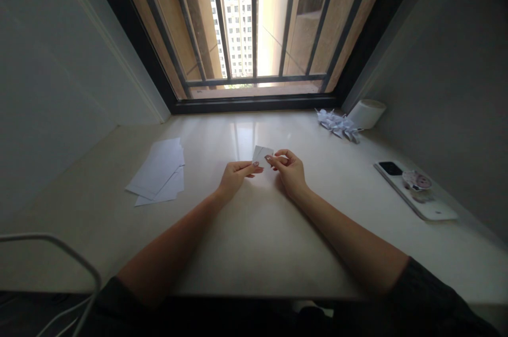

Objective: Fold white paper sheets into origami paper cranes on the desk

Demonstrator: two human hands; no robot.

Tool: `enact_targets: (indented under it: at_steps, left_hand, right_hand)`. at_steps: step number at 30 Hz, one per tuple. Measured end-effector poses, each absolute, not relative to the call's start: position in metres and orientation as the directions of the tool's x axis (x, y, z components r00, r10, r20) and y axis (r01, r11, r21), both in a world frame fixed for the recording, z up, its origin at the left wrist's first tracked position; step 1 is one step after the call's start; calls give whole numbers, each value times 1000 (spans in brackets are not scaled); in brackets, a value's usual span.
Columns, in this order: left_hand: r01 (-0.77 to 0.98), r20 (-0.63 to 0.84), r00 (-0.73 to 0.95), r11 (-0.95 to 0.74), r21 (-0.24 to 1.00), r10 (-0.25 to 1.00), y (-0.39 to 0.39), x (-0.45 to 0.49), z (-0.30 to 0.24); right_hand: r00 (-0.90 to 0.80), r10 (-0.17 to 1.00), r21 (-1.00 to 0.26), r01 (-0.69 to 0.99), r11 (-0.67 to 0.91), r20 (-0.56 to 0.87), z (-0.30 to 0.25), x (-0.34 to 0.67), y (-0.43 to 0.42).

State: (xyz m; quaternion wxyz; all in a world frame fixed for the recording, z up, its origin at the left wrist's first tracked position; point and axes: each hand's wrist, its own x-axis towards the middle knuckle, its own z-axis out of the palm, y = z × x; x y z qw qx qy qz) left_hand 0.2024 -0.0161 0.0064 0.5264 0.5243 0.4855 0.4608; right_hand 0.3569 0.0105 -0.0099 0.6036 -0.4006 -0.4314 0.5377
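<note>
Two pinches on small white paper (pixel 262 154), just over mid surface (pixel 254 231): left hand (pixel 234 175) grip closed on left edge, right hand (pixel 291 170) grip closed on right. Sheet stack (pixel 159 170) left, phone (pixel 431 211) right.

The tabletop (pixel 254 242) in front of me is a pale, glossy cream slab that runs from its near edge up to the window frame. It mirrors the daylight in a bright streak near its far side. To my left lies a loose stack of white paper sheets (pixel 157 170), fanned a little so the lower sheets stick out toward me. In the far right corner a small heap of folded paper pieces (pixel 337 124) sits just beside a white cylinder (pixel 367 112) by the wall; I can't tell what it is. Nearer on my right a white phone (pixel 431 210) lies flat, back up, with a round grip (pixel 416 181) on it.
</note>
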Motion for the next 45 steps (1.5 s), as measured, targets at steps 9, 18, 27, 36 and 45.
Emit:
enact_targets:
  at_steps: [9,18,27,36,45]
  left_hand:
    - [169,23,129,-45,985,991,-17,203,7]
    - [213,141,34,-145,966,989,-15,201,1]
    - [216,183,79,-196,957,980,-14,200,-3]
    - [281,182,43,-187,941,982,-12,199,-4]
    - [290,172,0,-165,943,985,-13,200,2]
  right_hand:
    - [27,986,-959,-230,165,163,-16,358,12]
    - [-120,947,-950,-138,280,297,-13,356,9]
    - [-142,975,-942,-314,122,173,-16,353,9]
    - [-119,983,-935,-344,88,137,-13,355,9]
    - [-179,976,-940,-337,56,122,-15,359,13]
